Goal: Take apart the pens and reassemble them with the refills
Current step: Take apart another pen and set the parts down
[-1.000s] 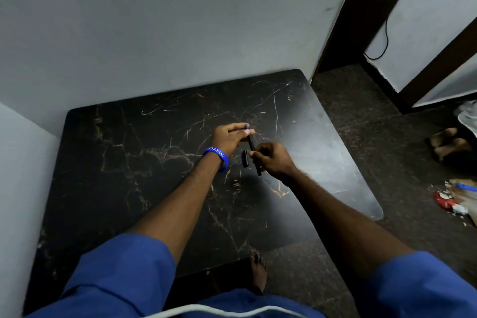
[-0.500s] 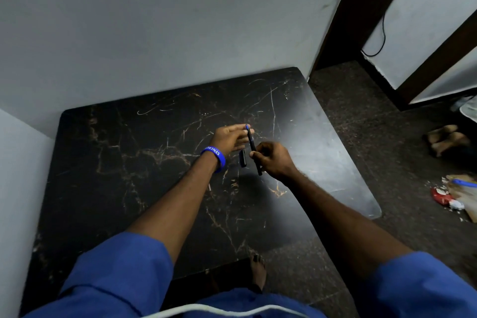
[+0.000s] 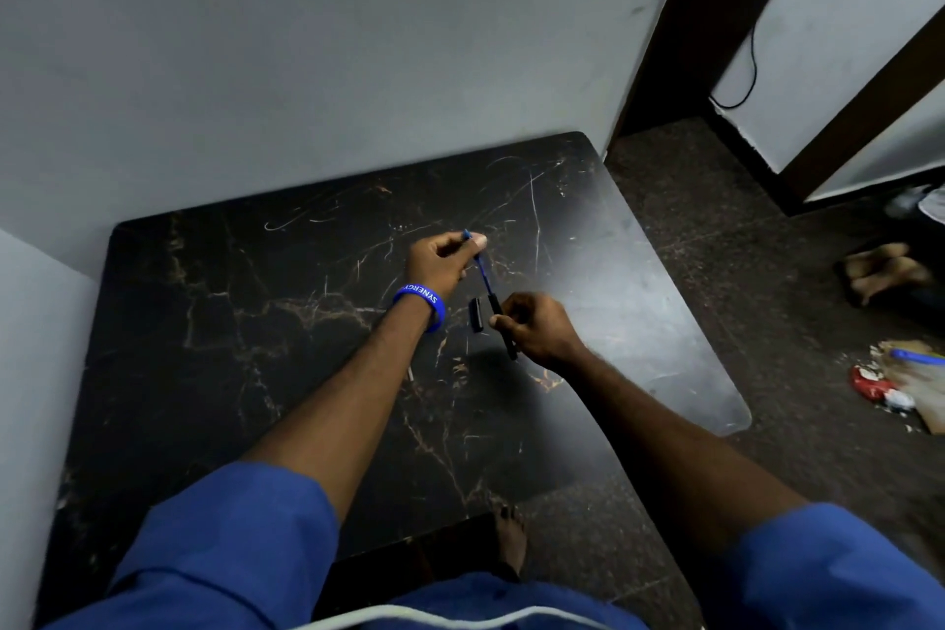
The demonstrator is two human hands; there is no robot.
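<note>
In the head view, one pen is seen partly taken apart above the black marbled table. The thin blue refill is pinched at its far end between thumb and forefinger of the left hand, whose other fingers are curled in. The dark pen barrel is gripped in the closed right hand, and the lower end of the refill appears to meet the barrel's mouth; whether it is being drawn out or fed in cannot be told. A short dark piece, probably the cap, is seen just beside the barrel, apparently lying on the table between the two hands. The task is judged to be at an early or middle stage: the cap is off and the refill is mostly out of the barrel, while reassembly is not yet done. No other pens can be made out on the table. Both forearms are held out over the table, the left wrist, with its blue wristband, raised slightly beyond the right, and the hands are kept near each other.
</note>
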